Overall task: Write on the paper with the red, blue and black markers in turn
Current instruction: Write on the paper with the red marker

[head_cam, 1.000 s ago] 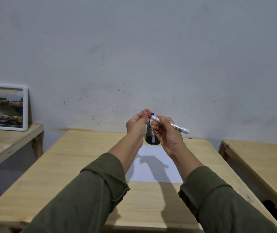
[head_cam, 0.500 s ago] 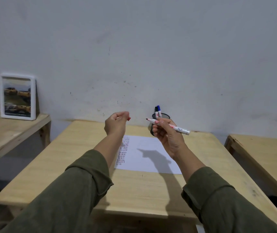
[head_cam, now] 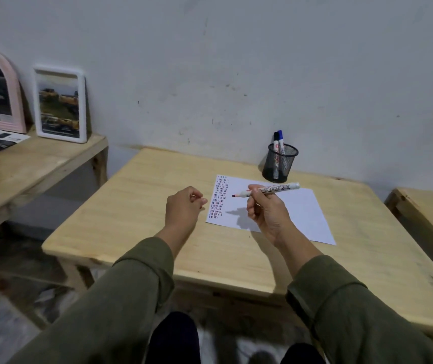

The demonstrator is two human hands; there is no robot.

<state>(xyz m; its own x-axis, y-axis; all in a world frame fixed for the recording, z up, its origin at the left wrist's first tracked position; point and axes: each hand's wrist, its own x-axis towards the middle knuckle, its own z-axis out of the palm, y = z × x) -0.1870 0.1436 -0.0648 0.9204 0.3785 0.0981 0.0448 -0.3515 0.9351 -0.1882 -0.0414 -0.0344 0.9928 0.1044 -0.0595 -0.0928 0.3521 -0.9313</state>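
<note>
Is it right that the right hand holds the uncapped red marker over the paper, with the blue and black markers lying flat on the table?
Not quite. The head view shows the blue marker and black marker standing in the mesh cup, not flat on the table. The right hand does hold the uncapped red marker over the paper.

A second ago we had both hands raised together in front of the pen cup (head_cam: 280,164), the left hand (head_cam: 184,206) at the tip end of the red marker (head_cam: 268,191). Since then we have drawn the hands apart and brought them down toward the table (head_cam: 136,219). The marker's red tip is now bare and points left over the paper (head_cam: 302,214), gripped in the right hand (head_cam: 265,211). The left hand has moved off to the left, fingers curled; whether it holds the cap we cannot tell. Our view has tilted down, and the rows of marks on the paper's left edge have come into sight.
</note>
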